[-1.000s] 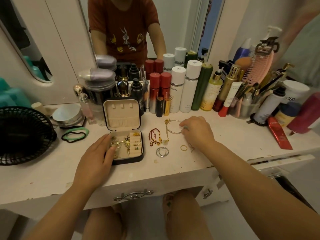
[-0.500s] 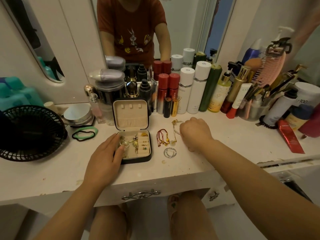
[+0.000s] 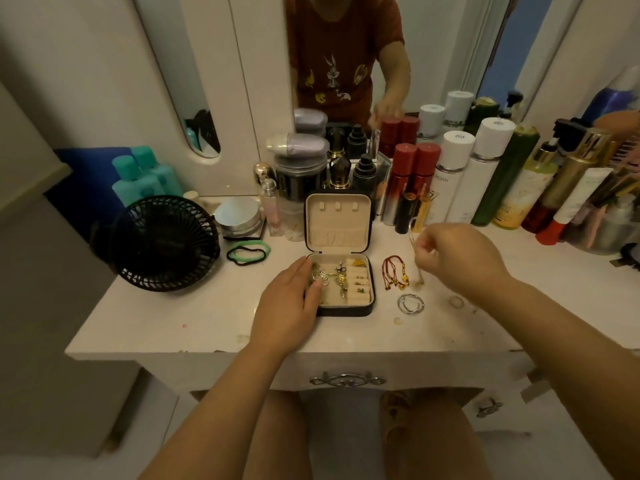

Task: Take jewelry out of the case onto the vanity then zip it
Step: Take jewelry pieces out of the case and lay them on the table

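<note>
Case (image 3: 346,311): open, mid-tabletop (image 3: 173,317), jewelry inside. Left hand (image 3: 291,306): grip released, resting on case's left edge. Right hand (image 3: 457,258): grip pinching gold chain (image 3: 412,239), beside case, above red bracelet (image 3: 393,273).

A: What furniture stands in the room?
B: A cream vanity (image 3: 180,317) spans the middle, its drawer handle (image 3: 347,380) at 6 o'clock, over pale floor (image 3: 554,455).
A: And behind it?
B: A mirror (image 3: 440,46) at 12 o'clock and white panelling (image 3: 104,64) at 10 o'clock, under warm, dim light.
</note>
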### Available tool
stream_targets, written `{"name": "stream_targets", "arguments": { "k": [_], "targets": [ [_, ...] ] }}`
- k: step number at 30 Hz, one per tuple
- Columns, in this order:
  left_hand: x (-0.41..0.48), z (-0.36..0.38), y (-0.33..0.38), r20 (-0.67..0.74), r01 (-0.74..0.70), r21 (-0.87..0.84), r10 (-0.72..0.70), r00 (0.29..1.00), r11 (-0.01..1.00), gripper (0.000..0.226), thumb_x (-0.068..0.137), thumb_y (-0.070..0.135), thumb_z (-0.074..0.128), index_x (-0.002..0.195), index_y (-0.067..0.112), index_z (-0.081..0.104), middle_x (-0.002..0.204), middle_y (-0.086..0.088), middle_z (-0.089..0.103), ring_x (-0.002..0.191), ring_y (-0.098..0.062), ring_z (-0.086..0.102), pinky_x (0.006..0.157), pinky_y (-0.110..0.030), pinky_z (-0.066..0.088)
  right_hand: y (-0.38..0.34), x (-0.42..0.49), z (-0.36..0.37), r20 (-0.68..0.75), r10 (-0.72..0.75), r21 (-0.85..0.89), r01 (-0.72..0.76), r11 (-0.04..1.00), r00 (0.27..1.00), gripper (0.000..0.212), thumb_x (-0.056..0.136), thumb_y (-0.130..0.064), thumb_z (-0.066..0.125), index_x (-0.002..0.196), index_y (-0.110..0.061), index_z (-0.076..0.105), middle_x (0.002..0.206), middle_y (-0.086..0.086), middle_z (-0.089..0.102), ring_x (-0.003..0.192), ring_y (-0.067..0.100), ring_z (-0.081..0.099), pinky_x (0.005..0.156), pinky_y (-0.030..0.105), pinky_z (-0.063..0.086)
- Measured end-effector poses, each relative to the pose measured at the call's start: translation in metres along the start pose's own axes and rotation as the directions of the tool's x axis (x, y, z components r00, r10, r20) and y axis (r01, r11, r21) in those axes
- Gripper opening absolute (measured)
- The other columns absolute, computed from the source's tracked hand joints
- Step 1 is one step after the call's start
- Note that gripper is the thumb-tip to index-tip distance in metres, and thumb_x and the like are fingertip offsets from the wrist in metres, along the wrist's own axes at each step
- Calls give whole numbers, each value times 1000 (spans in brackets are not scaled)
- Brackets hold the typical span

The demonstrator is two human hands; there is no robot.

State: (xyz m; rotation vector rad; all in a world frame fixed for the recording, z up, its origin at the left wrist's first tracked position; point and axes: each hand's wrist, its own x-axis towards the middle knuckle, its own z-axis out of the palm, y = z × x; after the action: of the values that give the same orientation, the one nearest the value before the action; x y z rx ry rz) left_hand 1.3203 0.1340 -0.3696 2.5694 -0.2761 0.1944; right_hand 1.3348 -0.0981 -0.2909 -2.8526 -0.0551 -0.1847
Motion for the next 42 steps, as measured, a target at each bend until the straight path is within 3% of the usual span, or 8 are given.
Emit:
{"name": "stream_targets", "arguments": {
  "k": [7, 11, 14, 18, 20, 23, 27, 42],
  "targets": [
    [-1, -3, 1, -22, -20, -67, 18, 1000, 998, 57, 90, 41, 21, 140, 19, 37, 145, 0, 40, 131, -12, 35, 100, -13, 18, -74, -15, 29, 76, -404, -234, 410, 881, 912, 20, 91, -26, 48, 95, -13, 63, 92, 3, 62, 85, 20, 51, 67, 31, 38],
    [-2, -5, 2, -57, -45, -153, 37, 998, 987, 48, 95, 31, 24, 140, 19, 36, 143, 1, 43, 128, -10, 38, 94, -4, 14, -82, -13, 45, 48, -566, -384, 538, 750, 823, 25, 51, -25, 86, 56, -13, 65, 52, 1, 61, 51, 20, 54, 44, 28, 42],
    [-3, -6, 2, -46, 1, -194, -10, 999, 981, 59, 87, 35, 21, 143, 17, 29, 145, -1, 39, 130, -13, 36, 94, -7, 16, -85, -9, 49, 72, -552, -417, 528, 740, 831, 29, 43, -27, 89, 53, -15, 64, 49, -2, 58, 48, 17, 52, 41, 24, 37],
    [-1, -4, 1, -46, 22, -225, -33, 998, 974, 53, 92, 31, 23, 144, 19, 27, 145, -2, 40, 129, -13, 37, 91, -9, 19, -83, -7, 57, 112, -536, -351, 538, 767, 837, 15, 86, -22, 59, 93, -10, 66, 89, 6, 68, 85, 24, 55, 64, 33, 39],
    [-1, -3, -1, -51, 7, -204, -18, 999, 979, 48, 96, 27, 26, 142, 20, 32, 145, 0, 41, 130, -13, 37, 96, -12, 20, -82, -6, 59, 138, -523, -330, 537, 776, 841, 19, 93, -19, 48, 103, -12, 62, 99, 5, 65, 95, 23, 52, 69, 32, 35],
    [-1, -1, -2, -42, -6, -148, 0, 999, 989, 45, 97, 25, 28, 141, 20, 35, 145, 0, 40, 131, -12, 36, 103, -17, 20, -81, -7, 61, 168, -480, -259, 509, 821, 861, 19, 93, -19, 48, 102, -17, 64, 102, 3, 64, 99, 21, 50, 73, 28, 32],
    [0, 0, -3, -46, -6, -130, 0, 999, 992, 44, 98, 21, 33, 142, 18, 33, 146, 0, 38, 132, -13, 34, 106, -21, 20, -76, -8, 60, 175, -355, -113, 377, 919, 918, 22, 92, -28, 50, 104, -26, 69, 103, 2, 65, 102, 21, 49, 84, 34, 45],
    [3, 0, -4, -2, 3, -76, -3, 1000, 997, 48, 97, 33, 27, 143, 20, 32, 147, 0, 37, 132, -14, 34, 106, -22, 22, -65, -14, 55, 51, -230, 61, 226, 972, 972, 25, 93, -29, 50, 110, -27, 68, 109, 2, 65, 104, 19, 51, 82, 28, 41]
  ]
}}
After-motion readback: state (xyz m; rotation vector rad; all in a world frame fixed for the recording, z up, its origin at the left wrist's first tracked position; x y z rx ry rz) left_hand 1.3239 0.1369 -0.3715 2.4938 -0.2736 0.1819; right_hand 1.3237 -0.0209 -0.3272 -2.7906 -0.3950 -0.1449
